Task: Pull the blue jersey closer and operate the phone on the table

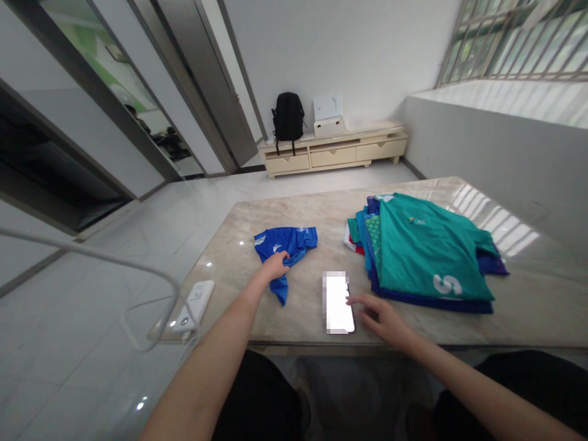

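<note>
Right hand (383,318) touching phone (339,303); left hand (274,266) on blue shirt (287,245).

Left hand (274,267) on crumpled shirt (287,245), phone (338,302) just right of it, right hand (383,318) beside phone, shirt stack (425,251) behind right hand

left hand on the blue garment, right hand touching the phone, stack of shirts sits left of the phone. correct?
Not quite. In the head view the stack of shirts lies to the right of the phone, not left. The rest holds: the left hand rests on the blue garment, and the right hand has a fingertip at the phone's edge.
</note>
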Demonstrator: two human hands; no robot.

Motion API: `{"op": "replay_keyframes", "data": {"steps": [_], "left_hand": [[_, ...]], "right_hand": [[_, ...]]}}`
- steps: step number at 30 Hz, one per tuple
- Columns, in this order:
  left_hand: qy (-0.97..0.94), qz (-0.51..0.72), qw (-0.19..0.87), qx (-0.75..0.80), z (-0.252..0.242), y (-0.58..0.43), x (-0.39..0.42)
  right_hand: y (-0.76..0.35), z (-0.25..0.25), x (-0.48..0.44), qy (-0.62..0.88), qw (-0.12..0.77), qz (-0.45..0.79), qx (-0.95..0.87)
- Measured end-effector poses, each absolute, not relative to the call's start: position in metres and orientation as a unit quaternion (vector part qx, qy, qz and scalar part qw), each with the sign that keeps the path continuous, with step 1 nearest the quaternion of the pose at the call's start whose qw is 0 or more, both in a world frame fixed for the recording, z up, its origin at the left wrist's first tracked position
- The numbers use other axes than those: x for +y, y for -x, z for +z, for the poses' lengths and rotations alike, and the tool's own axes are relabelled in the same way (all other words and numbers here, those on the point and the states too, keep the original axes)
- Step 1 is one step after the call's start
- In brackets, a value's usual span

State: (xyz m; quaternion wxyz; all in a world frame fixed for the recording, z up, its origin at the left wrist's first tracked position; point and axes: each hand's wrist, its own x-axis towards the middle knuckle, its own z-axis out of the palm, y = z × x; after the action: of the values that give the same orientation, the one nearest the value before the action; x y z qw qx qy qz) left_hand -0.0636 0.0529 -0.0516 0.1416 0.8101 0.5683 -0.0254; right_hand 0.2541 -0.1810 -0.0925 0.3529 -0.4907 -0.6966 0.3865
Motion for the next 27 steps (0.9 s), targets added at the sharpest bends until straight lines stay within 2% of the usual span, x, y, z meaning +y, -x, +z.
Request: {"op": "replay_keyframes", "data": {"steps": [4, 11, 27], "left_hand": [[-0.801, -0.008, 0.150, 0.579, -0.058, 0.061, 0.051], [-0.796, -0.002, 0.160, 0.584, -0.058, 0.058, 0.052], [-0.791, 0.001, 0.160, 0.590, -0.057, 0.056, 0.051]], "right_hand": [[-0.253, -0.099, -0.176, 0.493, 0.398, 0.390, -0.668], [-0.242, -0.099, -0.178, 0.460, 0.361, 0.365, -0.725], [-0.244, -0.104, -0.172, 0.467, 0.386, 0.395, -0.690]]}}
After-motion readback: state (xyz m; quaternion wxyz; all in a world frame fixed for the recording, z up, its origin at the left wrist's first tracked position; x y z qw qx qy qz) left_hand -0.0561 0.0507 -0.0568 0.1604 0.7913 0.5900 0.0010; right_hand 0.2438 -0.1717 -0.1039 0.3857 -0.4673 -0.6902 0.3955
